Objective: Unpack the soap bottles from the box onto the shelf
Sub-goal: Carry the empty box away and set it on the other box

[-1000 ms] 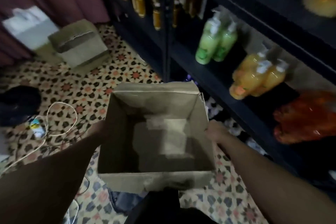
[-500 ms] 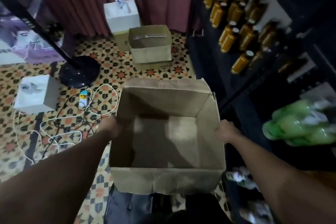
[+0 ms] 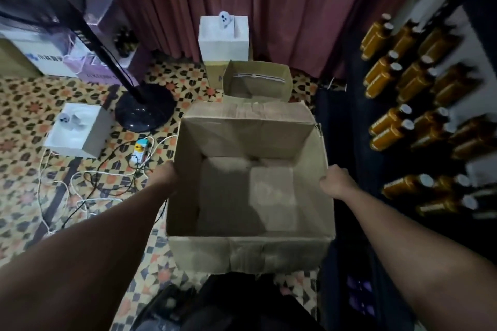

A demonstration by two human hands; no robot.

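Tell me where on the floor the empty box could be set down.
Bare tiled floor lies left of the small white box, up to the purple cartons. A narrower strip runs between the fan base and the brown box ahead. Crowded: cables and a power strip beside the left hand; bottles fill the shelf at right.

One wide-angle camera on the person's head, tilted forward and down; close above the open box (image 3: 247, 137), centre frame; facing the red curtain (image 3: 282, 8); shelf (image 3: 357, 142) along the right edge, patterned floor (image 3: 32, 105) at left
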